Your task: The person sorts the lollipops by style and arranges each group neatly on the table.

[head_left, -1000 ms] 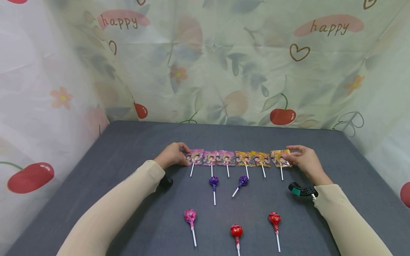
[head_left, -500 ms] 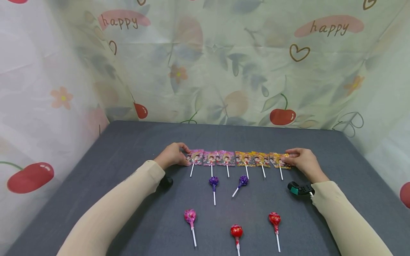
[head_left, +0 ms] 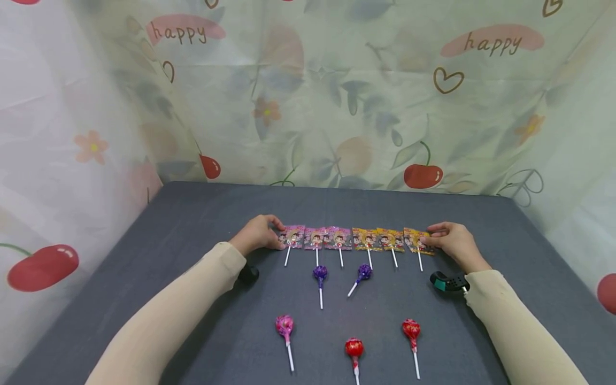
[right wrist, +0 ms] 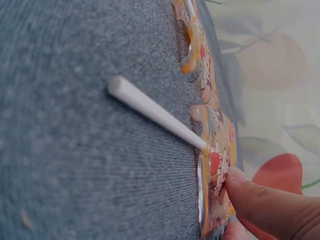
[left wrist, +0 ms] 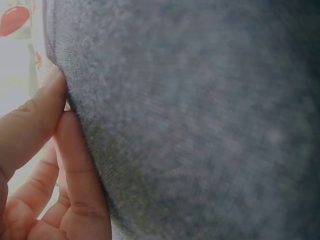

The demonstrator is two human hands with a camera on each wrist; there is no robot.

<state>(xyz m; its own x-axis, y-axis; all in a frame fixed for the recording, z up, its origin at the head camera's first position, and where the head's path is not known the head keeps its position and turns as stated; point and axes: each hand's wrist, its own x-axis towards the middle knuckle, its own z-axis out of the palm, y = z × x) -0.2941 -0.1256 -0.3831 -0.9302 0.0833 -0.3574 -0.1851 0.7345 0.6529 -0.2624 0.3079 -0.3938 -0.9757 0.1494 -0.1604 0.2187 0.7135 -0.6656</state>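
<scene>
In the head view, several flat-wrapped lollipops lie in a row, sticks toward me. My left hand holds the left edge of the leftmost pink-wrapped lollipop; its fingertips show close together in the left wrist view, where the wrapper is mostly hidden. At the row's other end, my right hand pinches the rightmost yellow-wrapped lollipop. Up close in the right wrist view, its thumb presses on that wrapper, and the white stick lies across the cloth. A neighbouring yellow-wrapped lollipop almost meets it.
Two purple round lollipops lie just in front of the row. Nearer me are a pink round lollipop and two red ones. Grey cloth covers the table, and a patterned curtain hangs behind it.
My right hand has slid left a little with the rightmost yellow-wrapped lollipop, narrowing the gap to its neighbour. The left hand has stayed at the row's left end.
</scene>
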